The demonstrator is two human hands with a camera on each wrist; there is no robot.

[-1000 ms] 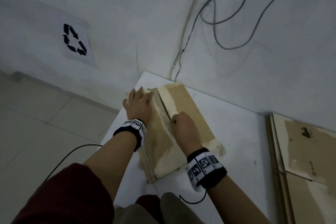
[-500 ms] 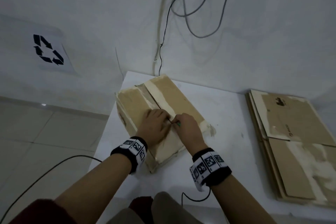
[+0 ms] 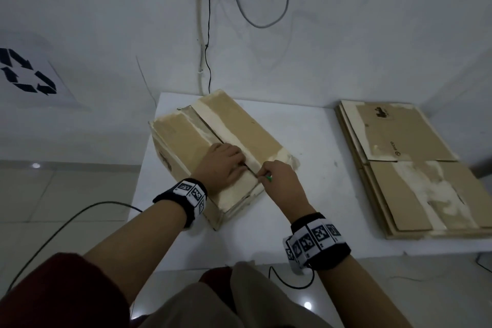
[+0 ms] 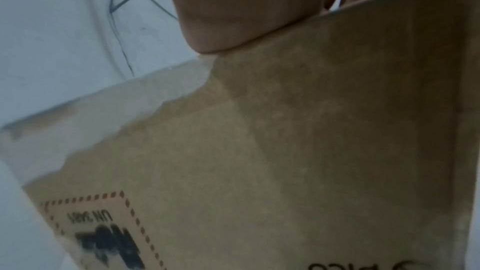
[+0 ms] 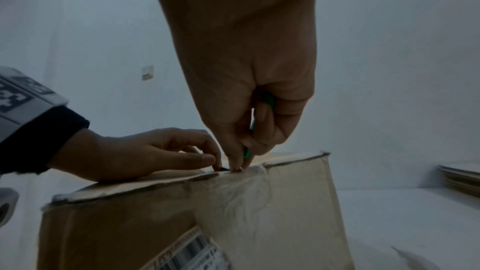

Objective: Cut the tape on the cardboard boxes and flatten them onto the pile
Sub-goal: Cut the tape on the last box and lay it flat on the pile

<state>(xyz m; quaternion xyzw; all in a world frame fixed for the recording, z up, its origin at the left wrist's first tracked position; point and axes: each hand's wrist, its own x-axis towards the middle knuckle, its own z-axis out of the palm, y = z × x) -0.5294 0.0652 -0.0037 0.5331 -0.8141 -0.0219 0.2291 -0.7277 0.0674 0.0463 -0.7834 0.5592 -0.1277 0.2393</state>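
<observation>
A taped cardboard box (image 3: 183,141) stands on the white table (image 3: 314,202), its pale tape strip (image 3: 226,128) running along the top seam. My left hand (image 3: 225,165) rests on the top flap just left of the seam, bent fingertips pressing down; the right wrist view shows this hand (image 5: 145,151) too. My right hand (image 3: 282,181) grips a small green-handled cutter (image 3: 269,178), whose tip meets the seam close to the box's near edge (image 5: 248,153). The left wrist view shows only the box side (image 4: 311,151) and my palm heel (image 4: 246,7).
A pile of flattened boxes (image 3: 399,146) lies at the table's right end. White walls close off the back, with cables (image 3: 210,34) hanging down behind the box. A black cord (image 3: 66,224) trails over the tiled floor on the left.
My right hand has drawn the cutter along the seam toward the near edge. My left hand slid from the box's far end to beside the cutter. The head view swung right.
</observation>
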